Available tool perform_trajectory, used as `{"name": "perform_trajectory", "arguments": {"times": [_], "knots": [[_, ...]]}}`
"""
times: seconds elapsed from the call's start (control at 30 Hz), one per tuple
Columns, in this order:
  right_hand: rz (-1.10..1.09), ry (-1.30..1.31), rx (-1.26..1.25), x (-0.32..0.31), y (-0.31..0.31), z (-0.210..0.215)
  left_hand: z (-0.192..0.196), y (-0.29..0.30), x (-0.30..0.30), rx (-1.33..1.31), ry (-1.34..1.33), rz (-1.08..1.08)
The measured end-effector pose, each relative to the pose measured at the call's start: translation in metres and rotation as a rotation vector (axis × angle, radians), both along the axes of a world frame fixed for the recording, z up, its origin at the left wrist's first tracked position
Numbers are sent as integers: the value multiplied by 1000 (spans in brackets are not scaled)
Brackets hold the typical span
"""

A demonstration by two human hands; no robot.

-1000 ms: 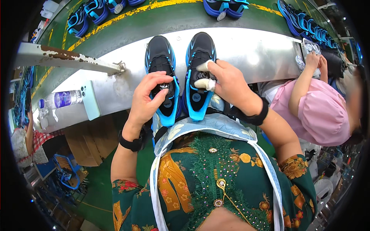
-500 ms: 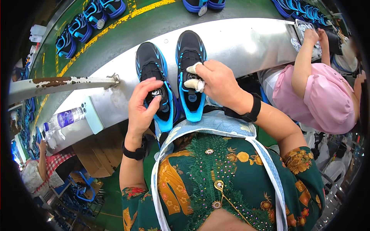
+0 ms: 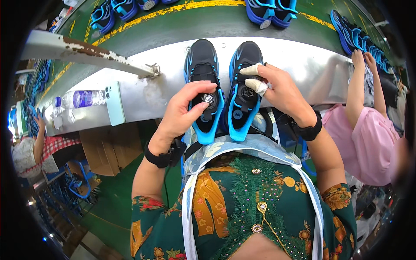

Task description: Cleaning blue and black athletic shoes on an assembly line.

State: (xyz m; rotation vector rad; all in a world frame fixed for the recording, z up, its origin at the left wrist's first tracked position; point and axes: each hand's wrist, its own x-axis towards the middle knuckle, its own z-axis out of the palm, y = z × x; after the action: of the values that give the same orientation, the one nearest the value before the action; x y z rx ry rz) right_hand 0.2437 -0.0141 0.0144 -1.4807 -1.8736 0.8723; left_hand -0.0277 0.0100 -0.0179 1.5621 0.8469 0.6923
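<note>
Two black running shoes with bright blue edges stand side by side before me, toes pointing away: the left shoe [image 3: 202, 54] and the right shoe [image 3: 248, 54]. Each has a round dial on its tongue. My left hand [image 3: 184, 106] has its thumb and fingers curled about the left shoe's dial [image 3: 209, 99], at its edges. Over the right shoe, my right hand [image 3: 281, 89] holds its thumb and forefinger apart, both in whitish finger covers. Those fingertips hover just beyond the right shoe's dial [image 3: 248, 92], gripping nothing visible.
Both shoes rest at the near edge of a shiny metal bench [image 3: 173, 47]. A worn white metal bar [image 3: 108, 58] slants in from the left. Nearby lie a pale green phone [image 3: 115, 104] and a plastic bottle [image 3: 82, 99]. A co-worker in pink [image 3: 359, 143] works at the right.
The view has shifted, so the shoes appear further right. My right thumb and forefinger have drawn away from the dial. My left hand keeps its place around its dial.
</note>
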Motion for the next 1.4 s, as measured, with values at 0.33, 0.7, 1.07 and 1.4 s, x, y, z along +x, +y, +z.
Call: {"name": "perform_trajectory", "arguments": {"times": [0.33,0.7,1.07,1.4], "knots": [[138,-131,-19,-15,38,2,3,4,-8,243,135,-100],[216,-158,-79,-19,42,7,2,-1,2,257,186,31],[234,-159,-108,-18,41,4,5,-11,1,284,164,81],[467,-254,-224,-34,65,-5,9,-8,4,361,215,160]]}}
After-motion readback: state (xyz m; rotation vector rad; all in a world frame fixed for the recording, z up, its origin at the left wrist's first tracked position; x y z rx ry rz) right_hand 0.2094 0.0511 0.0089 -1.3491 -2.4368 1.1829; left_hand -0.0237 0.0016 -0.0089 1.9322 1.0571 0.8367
